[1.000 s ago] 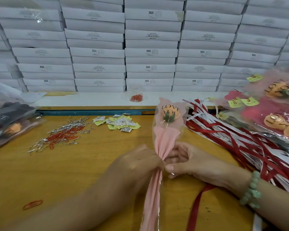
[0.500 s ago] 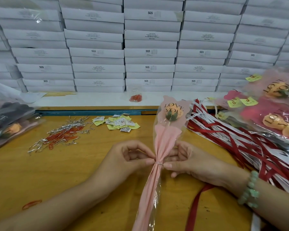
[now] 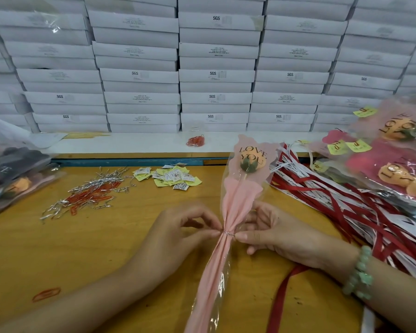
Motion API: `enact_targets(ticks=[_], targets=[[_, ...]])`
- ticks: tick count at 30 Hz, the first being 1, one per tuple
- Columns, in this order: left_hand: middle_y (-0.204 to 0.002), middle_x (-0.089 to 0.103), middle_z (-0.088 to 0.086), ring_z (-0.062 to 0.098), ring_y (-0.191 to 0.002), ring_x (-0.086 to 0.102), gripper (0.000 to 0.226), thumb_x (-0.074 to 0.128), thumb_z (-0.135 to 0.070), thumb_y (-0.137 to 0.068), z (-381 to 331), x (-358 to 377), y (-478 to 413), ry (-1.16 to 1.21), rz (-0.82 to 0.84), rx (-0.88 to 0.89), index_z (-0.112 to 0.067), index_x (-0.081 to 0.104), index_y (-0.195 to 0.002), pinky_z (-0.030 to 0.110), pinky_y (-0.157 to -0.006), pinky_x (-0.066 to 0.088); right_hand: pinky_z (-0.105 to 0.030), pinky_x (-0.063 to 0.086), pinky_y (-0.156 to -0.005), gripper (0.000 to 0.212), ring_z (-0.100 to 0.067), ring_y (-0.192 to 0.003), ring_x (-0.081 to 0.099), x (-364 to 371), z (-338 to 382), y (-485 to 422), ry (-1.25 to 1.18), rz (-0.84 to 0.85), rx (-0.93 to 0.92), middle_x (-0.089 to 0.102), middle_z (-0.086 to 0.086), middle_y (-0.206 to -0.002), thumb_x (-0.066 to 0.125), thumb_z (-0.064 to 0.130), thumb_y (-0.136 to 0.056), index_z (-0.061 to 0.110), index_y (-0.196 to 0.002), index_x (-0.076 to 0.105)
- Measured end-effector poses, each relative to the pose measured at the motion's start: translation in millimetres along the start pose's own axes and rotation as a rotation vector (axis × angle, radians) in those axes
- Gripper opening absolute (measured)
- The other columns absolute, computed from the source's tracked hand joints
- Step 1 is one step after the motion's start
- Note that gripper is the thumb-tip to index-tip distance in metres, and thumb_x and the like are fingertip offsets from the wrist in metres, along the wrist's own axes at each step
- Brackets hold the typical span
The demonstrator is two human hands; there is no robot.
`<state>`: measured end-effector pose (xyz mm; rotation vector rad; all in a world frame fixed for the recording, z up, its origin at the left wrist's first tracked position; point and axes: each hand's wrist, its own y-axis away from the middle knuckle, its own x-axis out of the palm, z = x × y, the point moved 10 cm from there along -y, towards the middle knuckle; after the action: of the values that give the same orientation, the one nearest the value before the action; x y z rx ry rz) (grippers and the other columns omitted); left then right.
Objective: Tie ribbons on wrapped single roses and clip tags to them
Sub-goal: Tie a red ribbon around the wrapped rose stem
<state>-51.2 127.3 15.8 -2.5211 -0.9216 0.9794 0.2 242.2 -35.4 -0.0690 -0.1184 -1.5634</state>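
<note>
Much of the table [image 3: 58, 248] sits unchanged, the wrapped rose [image 3: 235, 203] lying along it, bloom away. A second ago we clutched its waist; now our left hand [image 3: 178, 234] and right hand [image 3: 276, 234] each pinch an end of the wire tie [image 3: 227, 233] cinching it; ribbon [image 3: 282, 294] likely next.

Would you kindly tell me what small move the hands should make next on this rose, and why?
Probably twist the wire tie tight: the left hand and right hand each pinch an end at the gathered waist of the wrapped rose, and no ribbon is tied there yet.
</note>
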Motion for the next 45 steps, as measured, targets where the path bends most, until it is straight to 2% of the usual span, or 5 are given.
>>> enact_targets(ticks=[10, 16, 26, 34, 45], targets=[[-0.084, 0.067, -0.012, 0.007, -0.078, 0.071, 0.040, 0.075, 0.000, -0.079, 4.5, 11.2, 6.1, 0.072, -0.007, -0.036, -0.037, 0.059, -0.083, 0.016, -0.067, 0.054, -0.020, 0.056, -0.058, 0.044, -0.012, -0.087, 0.068, 2.1, 2.1, 0.9, 0.077, -0.022, -0.038, 0.073, -0.001, -0.096, 0.070, 0.004, -0.072, 0.007, -0.113, 0.055], [-0.093, 0.062, -0.012, 0.008, -0.084, 0.066, 0.055, 0.072, 0.002, -0.081, -8.6, 15.3, 7.1, -0.016, 0.037, 0.104, -0.039, 0.064, -0.116, 0.011, -0.069, 0.050, -0.020, 0.057, -0.060, 0.041, -0.012, -0.088, 0.070, 4.8, 2.3, 1.9, 0.109, -0.023, -0.035, 0.074, 0.000, -0.096, 0.070, 0.006, -0.073, 0.007, -0.110, 0.053], [-0.083, 0.061, -0.021, -0.001, -0.081, 0.063, 0.036, 0.075, 0.002, -0.077, -18.8, 11.9, 8.6, -0.114, 0.003, 0.221, -0.020, 0.075, -0.105, 0.008, -0.068, 0.046, -0.021, 0.058, -0.062, 0.029, -0.015, -0.092, 0.070, 7.0, 1.4, 1.0, 0.223, -0.028, -0.049, 0.073, -0.004, -0.102, 0.067, 0.001, -0.083, 0.013, -0.107, 0.058], [-0.080, 0.069, -0.005, 0.004, -0.072, 0.061, 0.027, 0.077, 0.000, -0.074, -23.6, 11.2, 9.7, -0.236, -0.008, 0.265, -0.015, 0.078, -0.097, 0.020, -0.061, 0.049, -0.019, 0.055, -0.053, 0.037, -0.014, -0.083, 0.070, 6.3, -0.6, -1.8, 0.223, -0.005, -0.034, 0.072, -0.006, -0.092, 0.071, 0.016, -0.077, 0.006, -0.110, 0.058], [-0.074, 0.065, 0.001, 0.009, -0.066, 0.060, 0.018, 0.070, 0.001, -0.074, -33.7, 15.1, 11.0, -0.326, 0.009, 0.327, -0.007, 0.078, -0.089, 0.015, -0.060, 0.045, -0.017, 0.054, -0.056, 0.033, -0.012, -0.082, 0.071, 3.6, -4.5, 0.9, 0.114, -0.009, 0.112, 0.073, -0.007, -0.090, 0.073, 0.010, -0.075, 0.001, -0.105, 0.062]])
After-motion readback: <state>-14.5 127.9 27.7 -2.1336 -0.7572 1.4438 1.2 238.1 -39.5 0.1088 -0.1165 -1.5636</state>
